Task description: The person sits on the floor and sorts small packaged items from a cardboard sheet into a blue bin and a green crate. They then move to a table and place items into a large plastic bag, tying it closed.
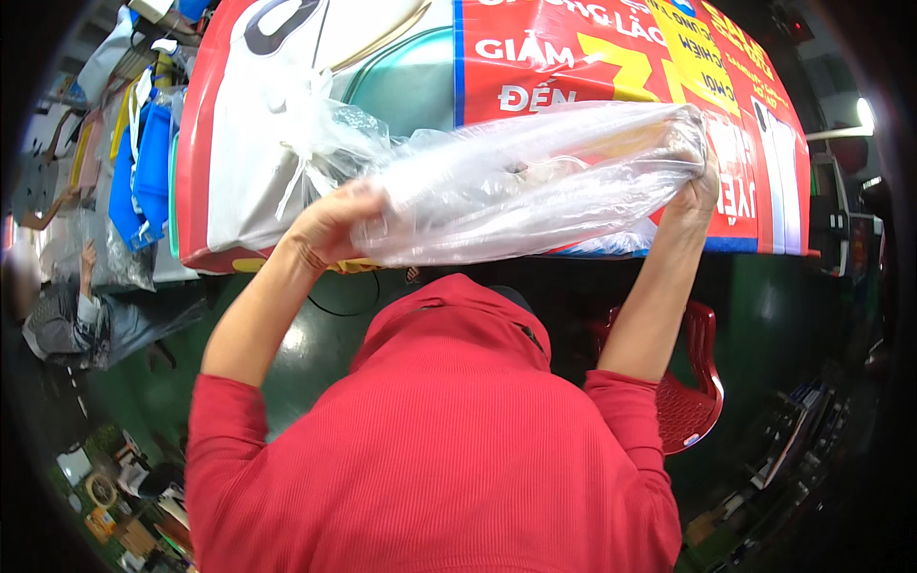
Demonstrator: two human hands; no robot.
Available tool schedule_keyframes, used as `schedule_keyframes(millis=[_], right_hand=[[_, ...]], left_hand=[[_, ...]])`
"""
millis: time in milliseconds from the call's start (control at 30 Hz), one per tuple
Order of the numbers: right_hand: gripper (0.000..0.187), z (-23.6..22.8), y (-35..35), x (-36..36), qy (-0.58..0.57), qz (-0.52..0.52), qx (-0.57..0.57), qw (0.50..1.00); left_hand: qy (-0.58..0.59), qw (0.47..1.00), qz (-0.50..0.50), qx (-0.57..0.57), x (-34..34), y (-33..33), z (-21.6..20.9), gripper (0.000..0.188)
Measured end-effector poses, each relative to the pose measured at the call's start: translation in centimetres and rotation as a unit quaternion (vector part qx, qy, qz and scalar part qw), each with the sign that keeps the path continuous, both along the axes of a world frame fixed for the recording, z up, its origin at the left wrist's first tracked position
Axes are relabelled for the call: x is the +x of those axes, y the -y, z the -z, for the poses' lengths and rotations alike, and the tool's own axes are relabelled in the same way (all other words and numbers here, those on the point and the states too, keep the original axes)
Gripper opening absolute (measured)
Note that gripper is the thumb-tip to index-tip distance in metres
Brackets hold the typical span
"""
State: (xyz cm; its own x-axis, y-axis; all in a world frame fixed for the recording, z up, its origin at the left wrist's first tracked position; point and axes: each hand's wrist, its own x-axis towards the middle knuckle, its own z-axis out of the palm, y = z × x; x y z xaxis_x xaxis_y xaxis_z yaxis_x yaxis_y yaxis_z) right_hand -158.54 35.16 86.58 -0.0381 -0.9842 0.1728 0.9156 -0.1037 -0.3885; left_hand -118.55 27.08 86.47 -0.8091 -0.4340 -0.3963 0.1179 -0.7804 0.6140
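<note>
A long clear plastic bag point(516, 205) is stretched sideways above the near edge of the table, between my two hands. My left hand point(339, 222), slightly blurred, is closed on the bag's left end. At the other end my right hand point(702, 186) grips the bag, its fingers partly hidden by the plastic. A brownish patch shows through the film beside that hand; I cannot make out what it is. Left of the bag, more crumpled clear plastic point(334, 134) lies on a white sheet point(250, 162).
A red printed banner point(611, 67) covers the table's right part, beside a teal rounded shape point(406, 81). Blue bins point(148, 177) stand at left, near another person's hand point(88, 256). Behind my right arm is a dark red plastic chair point(693, 406).
</note>
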Motion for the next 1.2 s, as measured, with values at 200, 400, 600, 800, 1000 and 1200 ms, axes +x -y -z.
schedule_keyframes(millis=[200, 400, 600, 800, 1000, 1200], right_hand=[[0.038, 0.1, -7.0, 1.0, -0.738, -0.119, 0.119, 0.653], [0.034, 5.6, -5.8, 0.3, -0.069, 0.18, 0.191, 0.962], [0.029, 1.2, -2.1, -1.2, -0.653, 0.228, 0.321, 0.647], [0.018, -6.4, 1.1, 3.7, -0.729, 0.01, -0.004, 0.685], [0.021, 0.4, -1.1, 9.4, -0.858, -0.391, -0.108, 0.314], [0.015, -0.2, -2.8, 9.5, -0.869, -0.225, -0.133, 0.42]], left_hand=[[-0.422, 0.878, -0.194, 0.12, -3.4, 3.9, 2.6, 0.039], [-0.49, 0.85, -0.015, 0.192, -5.5, 4.4, 4.8, 0.046], [0.379, 0.854, -0.137, -0.328, -0.5, 5.8, -0.4, 0.04], [0.246, 0.535, -0.06, -0.806, -8.2, 2.4, -3.8, 0.016], [0.571, 0.594, 0.028, -0.566, -9.3, 1.7, -1.8, 0.048], [0.315, 0.657, -0.019, -0.685, -6.7, 1.1, -3.8, 0.059]])
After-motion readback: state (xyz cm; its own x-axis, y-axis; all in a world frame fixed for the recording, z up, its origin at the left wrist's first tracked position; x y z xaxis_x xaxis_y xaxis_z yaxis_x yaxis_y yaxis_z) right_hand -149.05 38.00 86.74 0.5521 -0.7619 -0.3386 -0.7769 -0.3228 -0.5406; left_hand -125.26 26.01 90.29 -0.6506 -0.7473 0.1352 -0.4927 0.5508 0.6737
